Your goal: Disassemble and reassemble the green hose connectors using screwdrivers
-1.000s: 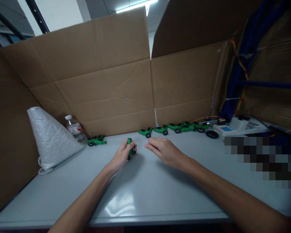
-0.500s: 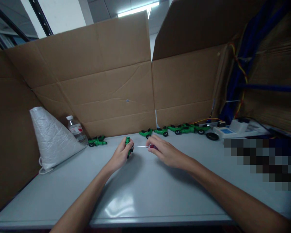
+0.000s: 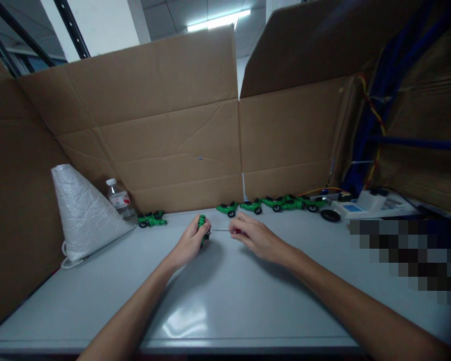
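Note:
Above the middle of the table, my left hand (image 3: 189, 240) is closed round a green toy car (image 3: 202, 220) with black parts, its body turned on end and partly covered by my fingers. My right hand (image 3: 257, 235) grips the red handle of a screwdriver (image 3: 221, 230). The thin metal shaft points left, and its tip reaches the side of the toy car in my left hand. Whether the tip sits in a screw is too small to tell.
Several green toy cars (image 3: 251, 206) line the table's back edge, with another green toy car (image 3: 150, 219) at left. A white bag (image 3: 86, 220) and a water bottle (image 3: 119, 199) stand far left. A black ring (image 3: 329, 215) and power strip (image 3: 361, 205) lie right. Cardboard walls (image 3: 165, 130) enclose the back.
The whole view has shifted slightly. Both hands keep their holds on the toy car and the screwdriver, with hardly any movement between them.

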### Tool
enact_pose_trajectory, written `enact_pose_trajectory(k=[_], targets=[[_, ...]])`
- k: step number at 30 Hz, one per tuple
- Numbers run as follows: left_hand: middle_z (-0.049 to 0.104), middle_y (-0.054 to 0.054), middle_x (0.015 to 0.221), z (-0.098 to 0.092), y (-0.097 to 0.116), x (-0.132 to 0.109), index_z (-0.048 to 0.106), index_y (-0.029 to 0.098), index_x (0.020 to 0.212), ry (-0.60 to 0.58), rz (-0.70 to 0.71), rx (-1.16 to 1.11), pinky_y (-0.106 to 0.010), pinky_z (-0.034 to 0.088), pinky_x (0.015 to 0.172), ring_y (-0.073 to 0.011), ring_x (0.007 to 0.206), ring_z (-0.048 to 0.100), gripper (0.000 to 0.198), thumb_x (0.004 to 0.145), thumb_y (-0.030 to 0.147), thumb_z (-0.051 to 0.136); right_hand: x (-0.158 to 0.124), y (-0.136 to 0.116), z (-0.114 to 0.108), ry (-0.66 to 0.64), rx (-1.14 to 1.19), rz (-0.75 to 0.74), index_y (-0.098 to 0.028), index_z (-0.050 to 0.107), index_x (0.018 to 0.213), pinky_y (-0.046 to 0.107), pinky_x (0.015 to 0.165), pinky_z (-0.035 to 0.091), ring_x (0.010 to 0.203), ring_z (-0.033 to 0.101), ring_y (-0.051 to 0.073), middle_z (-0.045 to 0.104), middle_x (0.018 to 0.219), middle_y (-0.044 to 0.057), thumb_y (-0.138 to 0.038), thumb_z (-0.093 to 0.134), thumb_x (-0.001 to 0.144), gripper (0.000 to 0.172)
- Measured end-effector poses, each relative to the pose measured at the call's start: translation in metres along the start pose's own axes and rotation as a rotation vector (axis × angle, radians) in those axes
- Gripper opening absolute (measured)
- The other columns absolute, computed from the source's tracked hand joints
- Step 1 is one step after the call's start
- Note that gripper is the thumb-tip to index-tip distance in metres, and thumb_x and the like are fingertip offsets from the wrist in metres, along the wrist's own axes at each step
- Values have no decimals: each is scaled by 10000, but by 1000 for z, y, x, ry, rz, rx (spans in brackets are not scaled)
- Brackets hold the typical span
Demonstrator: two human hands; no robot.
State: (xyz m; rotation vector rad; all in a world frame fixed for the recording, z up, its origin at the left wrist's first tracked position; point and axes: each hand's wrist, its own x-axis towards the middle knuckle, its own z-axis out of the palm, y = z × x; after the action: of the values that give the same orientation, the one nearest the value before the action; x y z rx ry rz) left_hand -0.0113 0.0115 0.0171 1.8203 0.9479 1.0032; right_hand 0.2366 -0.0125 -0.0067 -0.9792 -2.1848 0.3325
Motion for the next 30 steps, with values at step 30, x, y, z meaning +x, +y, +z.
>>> enact_pose_trajectory(k=[30], targets=[[612, -19, 813, -7, -12, 6, 636, 160, 946, -20, -76, -57, -243, 381, 649, -136, 702, 512, 487, 880, 637, 707, -1, -6, -5, 4, -40, -10, -227, 615, 1054, 319, 822, 434, 896, 603, 211, 642, 996, 53, -349, 502, 1077, 168]])
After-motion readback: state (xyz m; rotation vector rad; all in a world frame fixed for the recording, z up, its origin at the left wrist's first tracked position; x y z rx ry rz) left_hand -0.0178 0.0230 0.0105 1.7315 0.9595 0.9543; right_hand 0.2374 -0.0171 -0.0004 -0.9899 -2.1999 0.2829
